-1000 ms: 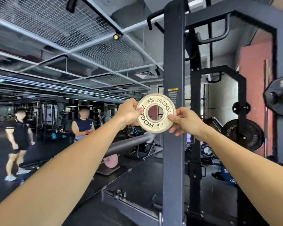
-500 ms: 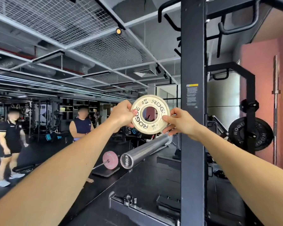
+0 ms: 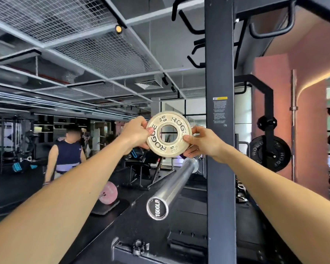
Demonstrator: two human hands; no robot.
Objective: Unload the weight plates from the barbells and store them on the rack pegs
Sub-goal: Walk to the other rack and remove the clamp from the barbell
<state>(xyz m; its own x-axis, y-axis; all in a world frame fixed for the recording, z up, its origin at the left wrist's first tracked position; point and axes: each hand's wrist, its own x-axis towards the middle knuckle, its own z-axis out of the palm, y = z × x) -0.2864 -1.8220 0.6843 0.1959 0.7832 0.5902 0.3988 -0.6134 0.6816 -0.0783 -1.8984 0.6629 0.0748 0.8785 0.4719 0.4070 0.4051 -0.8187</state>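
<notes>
A small cream weight plate [image 3: 156,144] marked ROGUE is held up at arm's length, face toward me. My left hand [image 3: 135,133] pinches its left rim and my right hand [image 3: 202,142] pinches its right rim. Just below the plate, a bare chrome barbell sleeve [image 3: 171,184] points toward me, its end cap reading 1500LB. The plate is off the sleeve, above its far end. A black ROGUE plate [image 3: 271,154] hangs on a rack peg at the right.
A dark rack upright [image 3: 220,149] stands close in front, just right of my right hand. A person in a dark sleeveless top [image 3: 67,157] stands at the left. A pink plate [image 3: 109,193] on another barbell lies on the floor beyond.
The view has shifted so the upright now stands right of the plate and the bare sleeve's end has come into sight. Both hands keep hold of the plate.
</notes>
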